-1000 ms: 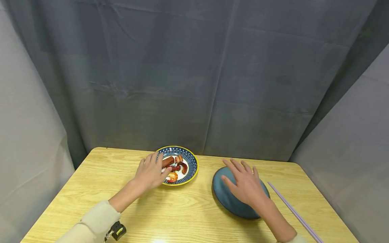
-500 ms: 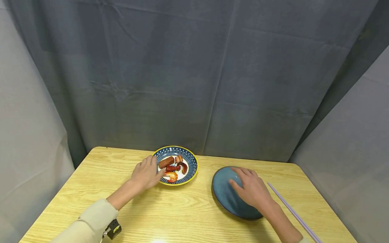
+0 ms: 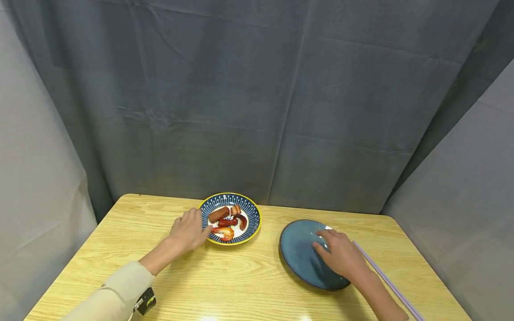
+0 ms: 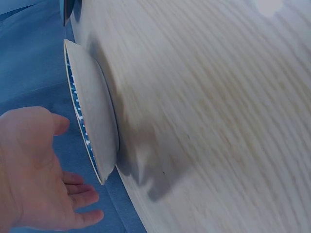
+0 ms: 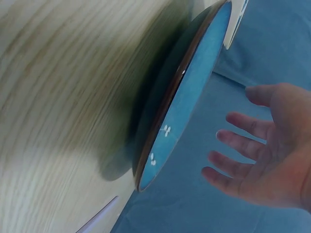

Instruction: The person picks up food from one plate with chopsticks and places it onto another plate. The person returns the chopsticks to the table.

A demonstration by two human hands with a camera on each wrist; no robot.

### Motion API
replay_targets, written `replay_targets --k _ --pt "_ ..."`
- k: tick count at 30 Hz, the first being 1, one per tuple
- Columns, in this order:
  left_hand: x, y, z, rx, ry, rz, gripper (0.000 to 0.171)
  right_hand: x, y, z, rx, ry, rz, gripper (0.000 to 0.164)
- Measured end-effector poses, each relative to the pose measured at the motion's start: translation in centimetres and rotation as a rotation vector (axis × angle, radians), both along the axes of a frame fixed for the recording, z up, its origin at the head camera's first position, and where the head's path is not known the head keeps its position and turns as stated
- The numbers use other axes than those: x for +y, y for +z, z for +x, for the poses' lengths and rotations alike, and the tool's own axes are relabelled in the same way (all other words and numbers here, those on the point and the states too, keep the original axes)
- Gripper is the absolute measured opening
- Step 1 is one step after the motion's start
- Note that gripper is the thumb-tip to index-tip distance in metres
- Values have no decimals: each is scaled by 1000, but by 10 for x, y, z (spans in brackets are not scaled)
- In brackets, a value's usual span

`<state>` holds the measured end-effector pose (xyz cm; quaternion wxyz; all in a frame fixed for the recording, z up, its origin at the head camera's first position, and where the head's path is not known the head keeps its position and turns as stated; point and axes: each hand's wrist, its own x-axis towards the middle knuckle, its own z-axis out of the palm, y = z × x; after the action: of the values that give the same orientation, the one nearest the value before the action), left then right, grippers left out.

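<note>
My left hand (image 3: 188, 229) hovers at the left edge of a patterned blue-and-white plate (image 3: 254, 223) with a yellow rim. Its fingers are relaxed and apart, holding nothing, as the left wrist view shows beside the plate's pale underside (image 4: 95, 102). On that plate lie a brown sausage-like piece (image 3: 218, 215), a shrimp (image 3: 225, 232), a dark red piece (image 3: 228, 222), a curved brown piece (image 3: 242, 221) and a small chunk of meat (image 3: 235, 210). My right hand (image 3: 341, 254) is held above the right part of a plain blue plate (image 3: 299, 245), fingers spread and slightly bent, gripping nothing.
Purple chopsticks (image 3: 387, 278) lie slantwise on the wooden table (image 3: 241, 285), right of the blue plate. A grey curtain (image 3: 225, 111) hangs behind the table, with pale cloth (image 3: 474, 200) at the sides. A small black device (image 3: 146, 301) hangs at the left sleeve.
My left hand has drawn back to the left, uncovering more of the patterned plate. The right hand has moved right and slightly down over the blue plate. Both plates have stayed put.
</note>
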<state>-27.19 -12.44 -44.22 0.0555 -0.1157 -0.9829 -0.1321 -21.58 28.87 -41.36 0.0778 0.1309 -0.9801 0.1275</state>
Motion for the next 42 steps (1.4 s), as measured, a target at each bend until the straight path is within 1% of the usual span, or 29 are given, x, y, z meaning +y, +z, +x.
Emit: replay_targets --k 5,10,13,19,24,30,32,35,39,42 --pt "-3 -4 -1 -3 2 -20 65 8 -1 0 -10 4 -7 37" --pt "-4 -7 -3 15 -8 -42 63 18 -2 0 -53 -16 -8 37" --pt "-5 -10 -5 23 -13 -55 63 24 -3 1 -61 -30 -9 37" --pt "-9 -12 -7 -8 2 -48 67 35 -7 4 -63 -56 12 37" --pt "-11 -14 -8 -23 9 -41 64 44 -9 8 -70 -81 6 36" --pt "-13 -15 -9 -57 26 -59 63 57 -14 10 -44 -92 -14 35" --pt "-14 -16 -9 -68 24 -65 61 62 -17 12 -41 -102 0 34" --pt "-15 -17 -10 -71 16 -82 60 71 -21 14 -59 -123 24 34" --pt "-17 -18 -11 -66 2 -116 58 83 -24 14 -92 -150 35 38" --pt "-18 -18 -11 -55 -11 -130 57 93 -27 16 -96 -167 46 40"
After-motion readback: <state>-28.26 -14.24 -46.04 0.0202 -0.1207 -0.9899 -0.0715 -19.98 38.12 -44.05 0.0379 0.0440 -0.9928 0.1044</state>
